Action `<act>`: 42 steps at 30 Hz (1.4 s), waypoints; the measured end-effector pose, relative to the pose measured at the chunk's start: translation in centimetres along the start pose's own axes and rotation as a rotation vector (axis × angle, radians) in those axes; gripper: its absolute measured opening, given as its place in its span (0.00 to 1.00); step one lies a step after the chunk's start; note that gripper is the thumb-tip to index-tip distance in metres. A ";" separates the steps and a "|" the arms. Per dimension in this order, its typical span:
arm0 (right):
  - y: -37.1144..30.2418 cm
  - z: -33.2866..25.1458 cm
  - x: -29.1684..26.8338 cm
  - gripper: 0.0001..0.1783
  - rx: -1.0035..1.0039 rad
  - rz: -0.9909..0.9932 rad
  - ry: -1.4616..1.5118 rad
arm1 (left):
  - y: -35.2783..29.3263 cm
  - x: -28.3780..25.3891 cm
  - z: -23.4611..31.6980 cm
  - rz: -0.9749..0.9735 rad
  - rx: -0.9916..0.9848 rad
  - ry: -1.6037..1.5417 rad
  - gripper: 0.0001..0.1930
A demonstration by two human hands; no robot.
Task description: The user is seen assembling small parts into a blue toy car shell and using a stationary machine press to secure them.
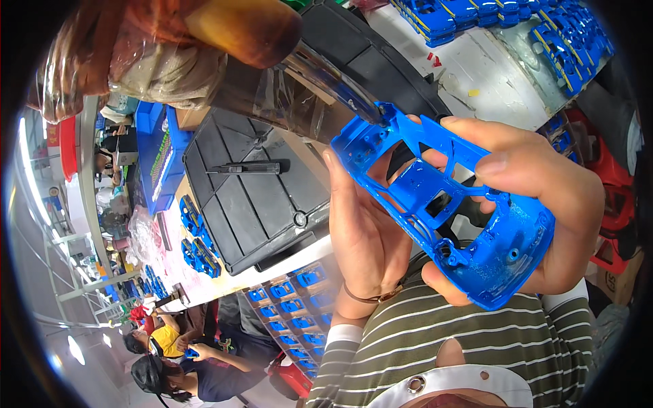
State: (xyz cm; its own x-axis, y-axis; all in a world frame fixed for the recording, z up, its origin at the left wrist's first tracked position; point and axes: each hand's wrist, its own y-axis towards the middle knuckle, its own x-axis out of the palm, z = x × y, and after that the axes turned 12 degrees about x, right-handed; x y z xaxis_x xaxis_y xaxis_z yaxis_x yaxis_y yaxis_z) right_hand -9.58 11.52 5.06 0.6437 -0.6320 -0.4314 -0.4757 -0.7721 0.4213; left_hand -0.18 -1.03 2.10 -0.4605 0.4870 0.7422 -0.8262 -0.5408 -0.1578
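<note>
Between my two hands is a blue plastic toy car body shell (425, 185), tilted, with its hollow underside and its window openings showing. My left hand (367, 238) is under and beside its left edge, thumb along the rim, with its other fingers partly hidden behind the shell. My right hand (544, 183) grips the right side, fingers curled round the edge. A metal tool shaft (340, 85) slants down from a bundle (163, 68) wrapped in cloth and clear film. Its dark tip meets the shell's upper end, though I cannot tell whether it touches.
Black plastic crate lids (238, 197) lie on the table, a dark tweezer-like tool (246, 168) on one. Blue car shells (564, 44) are stacked at upper right; more blue parts (292, 306) fill a tray at lower left. Co-workers (204, 370) sit at far left.
</note>
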 end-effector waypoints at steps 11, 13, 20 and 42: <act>0.0 0.0 0.1 0.49 -0.014 0.019 -0.005 | 0.1 0.7 0.4 0.049 -0.049 0.030 0.32; 0.1 -0.1 0.0 0.49 -0.005 0.006 -0.002 | 0.1 0.7 0.4 0.059 -0.059 0.030 0.33; 0.1 0.2 -0.2 0.48 0.002 -0.018 0.034 | 0.1 1.1 0.7 0.095 -0.092 0.057 0.34; 0.0 0.2 0.0 0.47 0.038 -0.012 0.021 | 0.1 -0.6 0.6 -0.061 -0.068 -0.212 0.33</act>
State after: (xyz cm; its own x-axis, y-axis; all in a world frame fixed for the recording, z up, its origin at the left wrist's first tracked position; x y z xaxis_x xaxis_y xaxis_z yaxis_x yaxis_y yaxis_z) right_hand -9.68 11.46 4.90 0.6617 -0.6212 -0.4198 -0.4896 -0.7821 0.3855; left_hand 0.25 -1.79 2.02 -0.3366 0.3587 0.8706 -0.8738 -0.4635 -0.1469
